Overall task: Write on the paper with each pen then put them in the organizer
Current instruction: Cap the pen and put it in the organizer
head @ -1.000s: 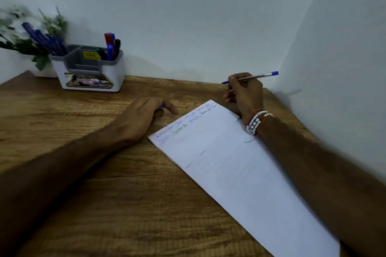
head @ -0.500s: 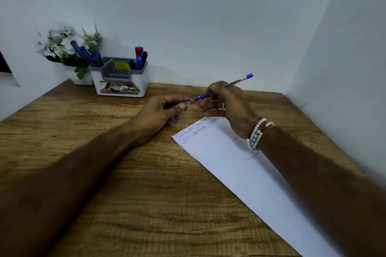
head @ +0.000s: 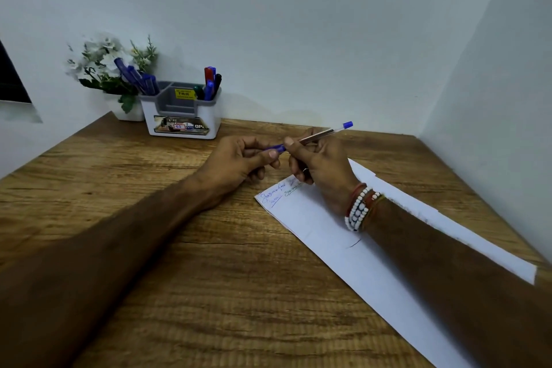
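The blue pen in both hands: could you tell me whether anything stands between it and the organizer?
Nothing visible does. The left hand and right hand hold the pen above the desk, and only bare wood lies between it and the organizer, whose end compartments already hold pens.

paper [head: 331,236] near end cut off at btm, handwriting [head: 273,196] too small to read, pen [head: 321,133] mid hidden

One head-worn camera (wide-angle) looks forward and down, close above the desk [head: 209,278], toward the wall corner [head: 430,84].
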